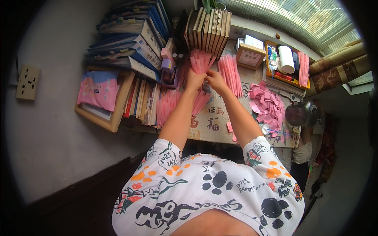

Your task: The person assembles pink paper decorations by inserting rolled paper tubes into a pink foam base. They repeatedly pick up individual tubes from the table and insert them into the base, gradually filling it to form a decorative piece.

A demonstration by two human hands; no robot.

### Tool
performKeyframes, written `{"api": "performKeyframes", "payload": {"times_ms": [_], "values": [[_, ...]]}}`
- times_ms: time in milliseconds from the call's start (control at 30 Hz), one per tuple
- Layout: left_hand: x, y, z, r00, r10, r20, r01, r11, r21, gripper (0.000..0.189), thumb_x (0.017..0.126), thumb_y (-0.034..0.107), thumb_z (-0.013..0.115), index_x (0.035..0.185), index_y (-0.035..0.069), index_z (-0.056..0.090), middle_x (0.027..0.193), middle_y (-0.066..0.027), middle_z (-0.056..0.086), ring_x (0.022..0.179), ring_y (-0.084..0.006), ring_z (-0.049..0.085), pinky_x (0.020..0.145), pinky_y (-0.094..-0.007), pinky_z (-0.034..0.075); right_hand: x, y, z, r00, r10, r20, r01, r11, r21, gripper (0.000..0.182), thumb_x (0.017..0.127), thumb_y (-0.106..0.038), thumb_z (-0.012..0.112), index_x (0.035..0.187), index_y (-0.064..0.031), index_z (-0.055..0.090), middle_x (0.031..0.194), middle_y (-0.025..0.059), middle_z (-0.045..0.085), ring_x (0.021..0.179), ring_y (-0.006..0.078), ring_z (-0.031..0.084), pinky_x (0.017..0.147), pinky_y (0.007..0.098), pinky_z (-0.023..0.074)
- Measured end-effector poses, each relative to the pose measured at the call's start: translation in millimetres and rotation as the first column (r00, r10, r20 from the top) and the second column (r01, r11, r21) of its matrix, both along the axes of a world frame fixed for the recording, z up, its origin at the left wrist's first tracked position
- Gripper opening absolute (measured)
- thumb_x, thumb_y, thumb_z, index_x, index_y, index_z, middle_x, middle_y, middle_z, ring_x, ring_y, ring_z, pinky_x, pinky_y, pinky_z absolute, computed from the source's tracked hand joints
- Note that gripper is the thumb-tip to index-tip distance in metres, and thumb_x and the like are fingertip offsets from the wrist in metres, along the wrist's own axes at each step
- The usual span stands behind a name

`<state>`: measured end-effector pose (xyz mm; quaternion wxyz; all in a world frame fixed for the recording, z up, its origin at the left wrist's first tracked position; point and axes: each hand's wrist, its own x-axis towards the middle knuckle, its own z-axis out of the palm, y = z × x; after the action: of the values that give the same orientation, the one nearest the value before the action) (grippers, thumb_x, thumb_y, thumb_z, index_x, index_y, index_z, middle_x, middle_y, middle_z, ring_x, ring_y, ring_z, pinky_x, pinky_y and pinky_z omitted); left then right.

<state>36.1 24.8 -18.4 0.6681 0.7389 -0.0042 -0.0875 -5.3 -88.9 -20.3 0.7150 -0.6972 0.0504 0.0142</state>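
Both of my hands meet in front of the row of upright books [208,32]. My left hand [195,79] is closed around the lower end of a fanned bundle of pink strips [200,60]. Touching the same bundle from the right is my right hand [217,81], its fingers bent against the strips' base; its exact grip is hard to tell. More long pink strips [230,75] lie to the right of it. Further pink strips [168,104] lie by my left forearm, and others [201,101] between my forearms. A heap of small folded pink pieces [267,104] lies on the right.
Binders [141,53] are stacked at the left above a wooden frame [118,118] and books [141,100]. A purple box [169,78] stands beside them. At the right are a small framed sign [251,56], a yellow tray [295,81], a glass jar [302,113] and a small white container [265,129].
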Motion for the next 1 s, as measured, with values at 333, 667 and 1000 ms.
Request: {"api": "performKeyframes", "payload": {"times_ms": [333,667,1000], "values": [[-34,-13,85,0.891,-0.026,0.452,0.051,0.998,-0.043,0.037,0.062,-0.001,0.062,0.098,0.003,0.056,0.096,-0.0125,0.056,0.089,-0.0259,0.056,0.077,-0.0346,0.045,-24,-16,68,0.927,-0.052,0.371,0.084,0.994,-0.070,0.025,0.083,-0.001,0.050,0.106,0.0013,0.058,0.093,0.0057,0.063,0.083,0.0126,0.057,0.075,0.0263,0.0456],[-149,-8,44,0.919,-0.200,0.339,0.230,0.972,-0.052,0.046,0.073,0.005,0.066,0.115,0.005,0.046,0.110,-0.0128,0.054,0.100,-0.0257,0.056,0.084,-0.0339,0.046,-153,-11,50,0.927,-0.175,0.331,0.282,0.907,-0.312,0.024,0.077,0.009,0.052,0.099,0.0012,0.058,0.102,0.0142,0.059,0.084,0.0237,0.063,0.071,0.0298,0.0494],[-168,23,-29,0.774,-0.365,0.517,0.328,0.930,0.166,0.070,0.072,0.008,0.070,0.131,0.003,0.032,0.115,-0.0171,0.053,0.104,-0.0328,0.054,0.089,-0.0377,0.045,-185,-2,25,0.976,-0.053,0.209,0.178,0.746,-0.642,0.030,0.078,-0.002,0.057,0.108,-0.0039,0.059,0.111,0.0146,0.057,0.097,0.0293,0.058,0.086,0.0307,0.0437]]}}
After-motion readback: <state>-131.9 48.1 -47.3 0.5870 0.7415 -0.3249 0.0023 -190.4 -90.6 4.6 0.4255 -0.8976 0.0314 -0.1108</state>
